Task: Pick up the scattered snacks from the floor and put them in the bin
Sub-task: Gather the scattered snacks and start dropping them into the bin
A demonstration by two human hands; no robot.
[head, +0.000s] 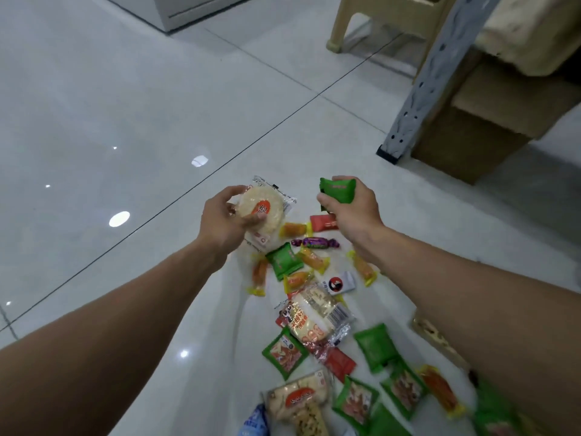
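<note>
My left hand [224, 220] grips a round rice cracker packet [262, 207] with an orange label, held above the floor. My right hand [352, 209] holds a small green snack packet [338, 190]. Below both hands, several snacks lie scattered on the white tiles: green packets [284, 260], orange-yellow wrapped sweets [309, 258], a purple candy [315, 242], a red packet [323, 222], a white sachet [339, 283] and a larger clear cracker pack [317, 316]. No bin is in view.
A grey metal shelf post [418, 89] and a cardboard box [471, 136] stand at the right. A beige plastic stool [352, 23] is behind them, and a white cabinet [188, 11] sits at the back. Glossy floor tiles [125, 105] stretch to the left.
</note>
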